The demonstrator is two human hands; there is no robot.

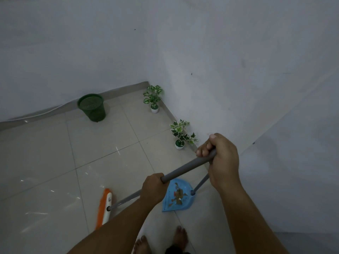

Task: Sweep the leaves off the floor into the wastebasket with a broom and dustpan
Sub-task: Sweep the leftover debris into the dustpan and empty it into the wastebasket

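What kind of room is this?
Probably an indoor corner of a home: shiny pale floor tiles, plain white walls, a green mesh wastebasket and small potted plants along the skirting.

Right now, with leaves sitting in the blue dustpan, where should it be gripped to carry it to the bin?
Grip the dustpan by its long grey handle, high up near the right hand, coming from above. The handle rises steeply from the pan's back edge, so lifting there should keep the pan roughly level and the leaves inside. The green wastebasket stands by the far wall.
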